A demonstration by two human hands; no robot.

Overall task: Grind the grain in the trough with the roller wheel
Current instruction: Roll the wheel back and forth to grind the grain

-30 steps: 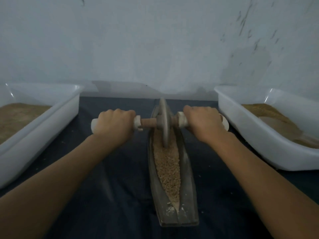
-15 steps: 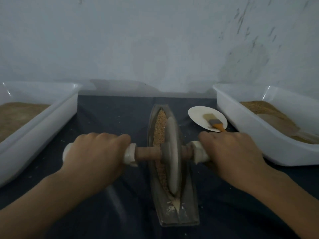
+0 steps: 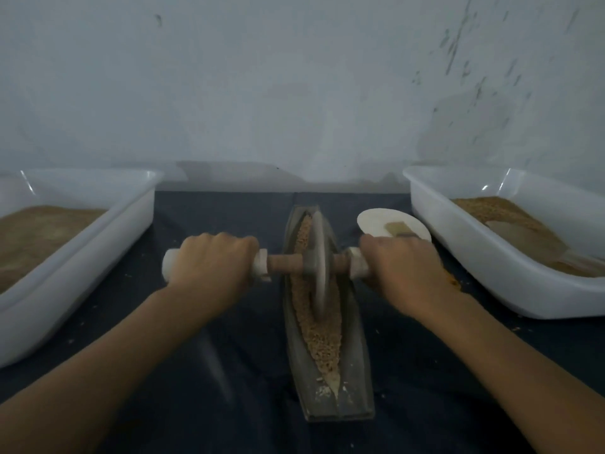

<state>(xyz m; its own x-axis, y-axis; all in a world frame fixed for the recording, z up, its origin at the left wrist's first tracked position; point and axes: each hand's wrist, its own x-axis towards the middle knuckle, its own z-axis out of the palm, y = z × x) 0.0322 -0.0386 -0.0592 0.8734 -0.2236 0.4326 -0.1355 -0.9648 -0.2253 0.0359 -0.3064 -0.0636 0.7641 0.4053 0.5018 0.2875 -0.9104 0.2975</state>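
A long, boat-shaped trough (image 3: 355, 371) lies lengthwise on the dark cloth in front of me, filled with tan grain (image 3: 322, 342). The roller wheel (image 3: 319, 265), a grey disc on a wooden axle with white handles, stands upright in the trough's far half. My left hand (image 3: 212, 267) is closed around the left handle. My right hand (image 3: 404, 270) is closed around the right handle. Near the trough's close tip lies some pale crushed meal.
A white plastic tub (image 3: 98, 257) with brown grain stands at the left. Another white tub (image 3: 484, 257) with grain stands at the right. A small round plate (image 3: 376, 221) with a brush on it lies behind my right hand. A pale wall rises behind.
The wheel rolled from the far end toward me, then back away to the trough's far half. Both hands kept their grip on the handles.
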